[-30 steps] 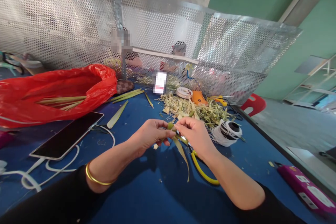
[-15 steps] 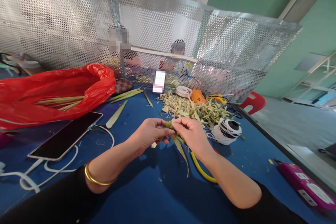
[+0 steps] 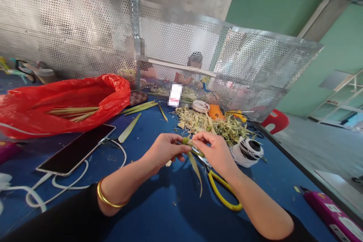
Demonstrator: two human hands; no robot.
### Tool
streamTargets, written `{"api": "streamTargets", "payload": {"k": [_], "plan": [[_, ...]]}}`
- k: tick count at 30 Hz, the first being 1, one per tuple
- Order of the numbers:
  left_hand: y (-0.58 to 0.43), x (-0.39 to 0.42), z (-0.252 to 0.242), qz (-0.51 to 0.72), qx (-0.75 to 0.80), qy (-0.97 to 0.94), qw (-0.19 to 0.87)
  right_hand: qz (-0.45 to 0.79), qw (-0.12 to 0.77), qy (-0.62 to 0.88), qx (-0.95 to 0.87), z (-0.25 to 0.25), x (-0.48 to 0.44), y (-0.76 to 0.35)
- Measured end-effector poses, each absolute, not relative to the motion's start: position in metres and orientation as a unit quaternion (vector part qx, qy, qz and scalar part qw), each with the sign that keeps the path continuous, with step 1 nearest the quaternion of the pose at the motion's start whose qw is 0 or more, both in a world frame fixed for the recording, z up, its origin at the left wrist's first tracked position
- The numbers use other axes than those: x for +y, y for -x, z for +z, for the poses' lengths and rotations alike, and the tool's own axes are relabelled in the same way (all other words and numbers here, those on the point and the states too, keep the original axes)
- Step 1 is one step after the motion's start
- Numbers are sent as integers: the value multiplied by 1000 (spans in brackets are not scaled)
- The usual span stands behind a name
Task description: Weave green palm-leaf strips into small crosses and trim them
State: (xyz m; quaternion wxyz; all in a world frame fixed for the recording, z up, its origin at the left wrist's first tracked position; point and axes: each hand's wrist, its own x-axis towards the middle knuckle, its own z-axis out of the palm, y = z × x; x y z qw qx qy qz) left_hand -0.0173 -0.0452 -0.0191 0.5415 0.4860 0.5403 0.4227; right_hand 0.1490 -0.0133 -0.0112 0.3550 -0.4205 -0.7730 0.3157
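My left hand (image 3: 169, 149) pinches a green leaf strip (image 3: 186, 141) between thumb and fingers above the blue table. Meeting it from the other side, my right hand (image 3: 213, 148) has its thumb and fingertips closed on the same strip. A long pale tail of leaf (image 3: 196, 174) hangs down below the fingers. Under my right hand and forearm lie scissors with yellow handles (image 3: 225, 193), partly hidden. Close behind the hands is a pile of leaf scraps (image 3: 210, 123). A spool of white cord (image 3: 247, 152) stands to the right of my right hand.
A red plastic bag (image 3: 36, 96) with long stalks lies at left, beside a phone (image 3: 78, 151) and white cable (image 3: 74, 188). Loose leaf pieces (image 3: 129, 127) lie nearby. A perforated metal screen (image 3: 172, 34) stands behind; people sit beyond it. A magenta box (image 3: 330, 213) is at right.
The view has tilted slightly, so everything sits lower in the picture. My right hand has drawn slightly away from my left, and more of the scissors shows.
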Motion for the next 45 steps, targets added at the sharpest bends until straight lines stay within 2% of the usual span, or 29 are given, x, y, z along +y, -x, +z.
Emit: {"api": "streamTargets", "payload": {"k": [3,9,19,22,25,27,30,33,37,42,45], "plan": [[19,-45,-20,418,542,-493,538,322,353,417,-773,-10,-14,-149],[21,-43,-26,465,495,-504,534,414,334,423,-733,-10,-16,-147],[17,-43,-28,485,478,-466,566,394,385,407,-729,-29,-15,-140],[16,-43,-27,486,473,-479,557,345,363,393,-771,-27,-16,-143],[17,-44,-27,476,492,-499,531,240,335,369,-833,-20,-17,-148],[17,-45,-29,455,514,-519,509,180,342,350,-853,-17,-18,-148],[16,-45,-34,398,547,-557,481,157,349,336,-860,-18,-18,-146],[16,-45,-38,343,565,-582,473,185,334,347,-857,-19,-19,-143],[15,-48,-36,310,552,-622,461,288,340,386,-808,-19,-21,-141],[11,-54,-34,270,502,-663,485,430,410,420,-685,-20,-21,-138],[12,-54,-36,280,463,-648,536,503,452,407,-614,-22,-19,-137]]}}
